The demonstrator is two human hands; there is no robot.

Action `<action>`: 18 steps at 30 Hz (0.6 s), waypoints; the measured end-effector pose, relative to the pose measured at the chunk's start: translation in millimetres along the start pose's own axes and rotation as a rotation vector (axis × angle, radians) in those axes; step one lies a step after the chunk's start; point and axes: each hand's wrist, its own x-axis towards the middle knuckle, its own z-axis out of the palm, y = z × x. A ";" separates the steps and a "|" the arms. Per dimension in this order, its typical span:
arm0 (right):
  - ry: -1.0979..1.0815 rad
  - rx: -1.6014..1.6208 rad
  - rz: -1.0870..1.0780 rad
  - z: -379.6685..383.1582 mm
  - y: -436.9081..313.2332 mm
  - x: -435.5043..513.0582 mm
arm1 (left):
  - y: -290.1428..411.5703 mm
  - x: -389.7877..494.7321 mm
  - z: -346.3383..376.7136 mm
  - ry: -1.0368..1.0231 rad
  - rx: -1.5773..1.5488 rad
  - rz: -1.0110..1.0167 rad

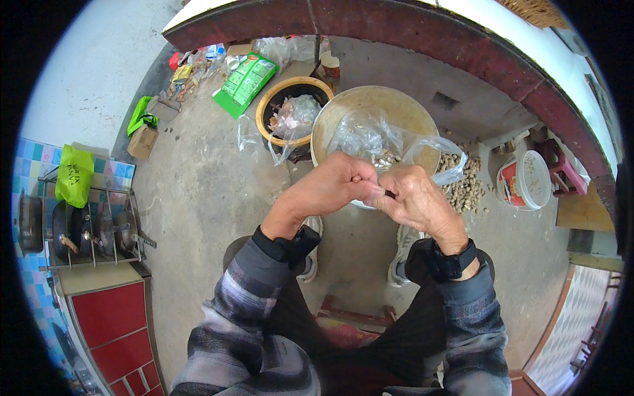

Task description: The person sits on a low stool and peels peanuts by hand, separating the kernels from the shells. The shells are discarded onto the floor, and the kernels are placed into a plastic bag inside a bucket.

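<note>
My left hand (342, 180) and my right hand (416, 198) meet above the near rim of a large round tub (324, 114), thumbs and fingertips pinched together. Between them shows what looks like a small dark piece (390, 194), mostly hidden by the fingers; its kind cannot be told. Inside the tub lies a clear plastic bag (364, 131) with small pale pieces (384, 161) at its near side, partly behind my hands. Part of the bag (436, 148) hangs over the tub's right rim.
Many small nuts or shells (465, 183) lie on the floor right of the tub, near a white plastic bucket (527, 180). To the left stands a yellow-rimmed bin (267, 94) with plastic waste; a green packet (246, 84) lies beyond. A counter edge (421, 32) overhangs. A pan rack (94, 227) stands far left.
</note>
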 end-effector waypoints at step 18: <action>0.074 0.109 -0.003 4.0 7.8 2.7 | -9.6 5.1 -0.3 0.137 -0.155 0.028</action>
